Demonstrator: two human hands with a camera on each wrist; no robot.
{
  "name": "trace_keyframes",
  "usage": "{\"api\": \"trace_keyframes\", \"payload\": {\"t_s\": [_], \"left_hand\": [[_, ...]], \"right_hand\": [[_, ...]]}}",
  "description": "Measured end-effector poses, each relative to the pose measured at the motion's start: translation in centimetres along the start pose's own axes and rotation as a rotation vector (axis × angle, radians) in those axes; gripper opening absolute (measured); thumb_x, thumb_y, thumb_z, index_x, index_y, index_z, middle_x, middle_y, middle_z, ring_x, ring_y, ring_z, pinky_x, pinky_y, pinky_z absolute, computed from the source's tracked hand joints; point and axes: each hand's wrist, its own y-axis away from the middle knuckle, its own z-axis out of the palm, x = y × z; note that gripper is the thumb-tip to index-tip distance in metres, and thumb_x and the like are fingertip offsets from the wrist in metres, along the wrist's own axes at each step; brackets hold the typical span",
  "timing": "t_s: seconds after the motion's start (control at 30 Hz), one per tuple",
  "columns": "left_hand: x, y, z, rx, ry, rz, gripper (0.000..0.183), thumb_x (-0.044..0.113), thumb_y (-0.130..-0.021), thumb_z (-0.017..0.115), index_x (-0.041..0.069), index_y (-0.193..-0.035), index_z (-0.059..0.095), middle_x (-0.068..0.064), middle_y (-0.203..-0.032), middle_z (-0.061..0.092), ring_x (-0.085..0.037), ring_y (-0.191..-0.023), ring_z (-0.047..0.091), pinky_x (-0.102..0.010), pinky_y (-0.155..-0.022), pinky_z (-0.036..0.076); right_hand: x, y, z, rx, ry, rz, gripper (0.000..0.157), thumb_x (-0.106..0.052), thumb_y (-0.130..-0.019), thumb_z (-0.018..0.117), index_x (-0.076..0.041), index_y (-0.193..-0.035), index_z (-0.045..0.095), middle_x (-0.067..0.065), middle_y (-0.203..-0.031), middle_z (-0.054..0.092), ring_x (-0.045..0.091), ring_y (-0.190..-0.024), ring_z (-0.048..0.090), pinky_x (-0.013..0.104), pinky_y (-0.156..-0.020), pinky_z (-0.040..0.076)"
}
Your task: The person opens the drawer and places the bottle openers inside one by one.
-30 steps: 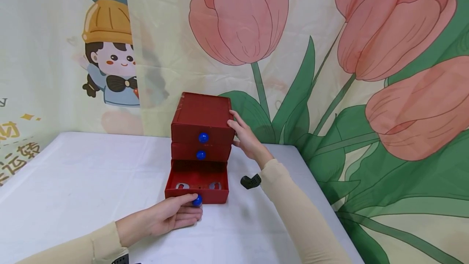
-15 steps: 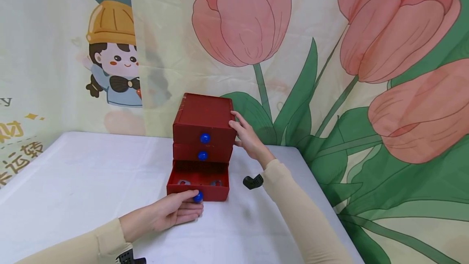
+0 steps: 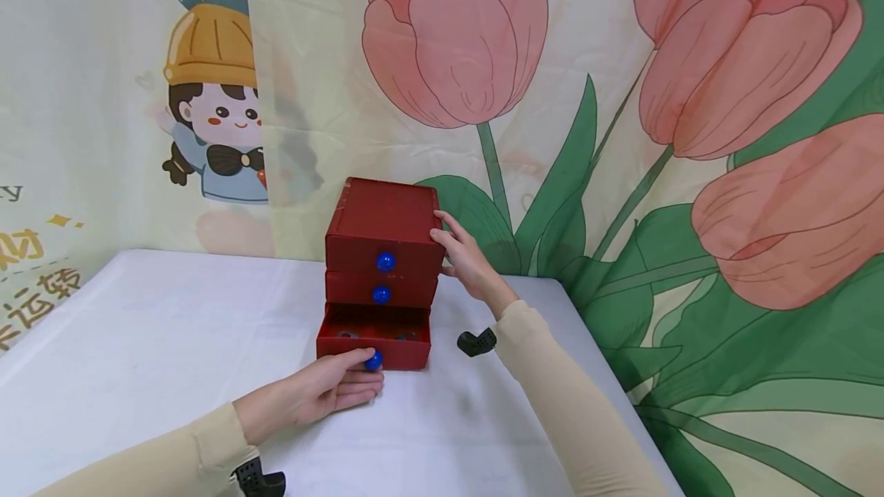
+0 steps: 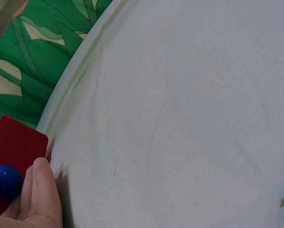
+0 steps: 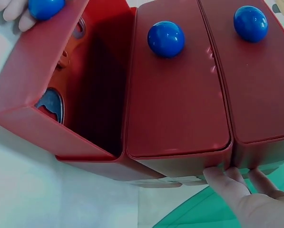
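Note:
A small red drawer cabinet point(image 3: 387, 209) stands on the table, three drawers high, each with a blue ball knob. Its bottom drawer point(image 3: 407, 357) is partly out; the two above are in. My left hand point(image 3: 331, 390) pinches the bottom knob point(image 3: 374, 360) between thumb and fingers, the fingers extending beneath it. My right hand point(image 3: 476, 263) rests against the cabinet's right side, fingertips at the upper edge. Inside the drawer, the right wrist view shows a grey curved metal piece point(image 5: 53, 102) and part of another metal piece point(image 5: 79, 27); their kind is unclear.
A white cloth point(image 3: 173, 343) covers the table around the cabinet. Behind hangs a printed backdrop point(image 3: 456, 44) with tulips and a cartoon figure. Black wrist devices point(image 3: 476, 342) sit near both sleeves.
The bottom drawer has slid further into the cabinet, and my left hand has moved forward with its knob. Less of the drawer's inside shows. My right hand stays against the cabinet.

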Motion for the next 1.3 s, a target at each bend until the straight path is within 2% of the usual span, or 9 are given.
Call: {"api": "trace_keyframes", "payload": {"t_s": [0.6, 1.3], "left_hand": [[0.4, -1.8, 0.0, 0.020, 0.046, -0.001, 0.059, 0.037, -0.108, 0.064, -0.010, -0.142, 0.054, -0.026, -0.124, 0.074, -0.036, -0.114, 0.075, -0.044, -0.099, 0.060], [1.3, -3.4, -0.1, 0.054, 0.028, 0.041, 0.055, 0.036, -0.109, 0.061, -0.009, -0.141, 0.056, -0.028, -0.129, 0.071, -0.037, -0.116, 0.074, -0.042, -0.098, 0.060]], "right_hand": [[0.1, 0.1, -0.1, 0.008, -0.010, 0.007, 0.059, -0.038, -0.112, 0.052, -0.037, -0.167, 0.030, 0.009, -0.158, 0.043, 0.036, -0.147, 0.046, 0.063, -0.117, 0.043], [0.2, 0.0, 0.3, 0.014, 0.005, -0.004, 0.060, -0.038, -0.111, 0.052, -0.037, -0.167, 0.030, 0.007, -0.157, 0.044, 0.035, -0.151, 0.041, 0.064, -0.116, 0.043]]}}
